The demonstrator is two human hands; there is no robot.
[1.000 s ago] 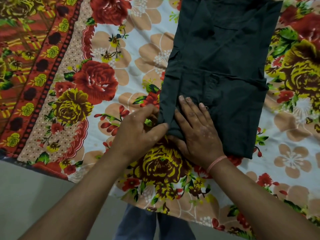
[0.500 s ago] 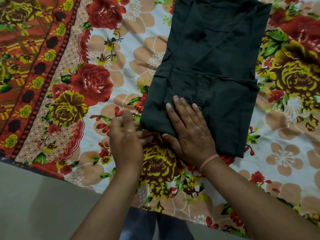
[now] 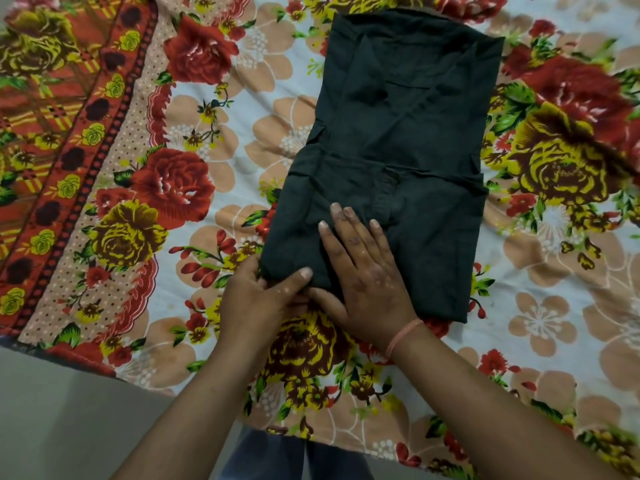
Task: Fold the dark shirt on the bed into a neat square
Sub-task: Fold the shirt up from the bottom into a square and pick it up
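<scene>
The dark shirt [image 3: 408,140] lies on the floral bedsheet [image 3: 214,140] as a long folded panel, its collar end at the far side. A cross fold runs over its middle. My right hand [image 3: 363,275] rests flat on the shirt's near left part, fingers spread, a pink band at the wrist. My left hand [image 3: 263,299] pinches the shirt's near left corner, thumb on top of the cloth and fingers under the edge.
The bed's near edge [image 3: 104,365] runs diagonally at lower left, with grey floor [image 3: 69,427] beyond it. My blue trouser legs [image 3: 277,459] show below the edge. The sheet spreads wide on both sides of the shirt.
My left hand let go of the corner, drew back, then came in again and gripped it. The shirt's near left edge shifted leftward. My right hand stayed pressed flat.
</scene>
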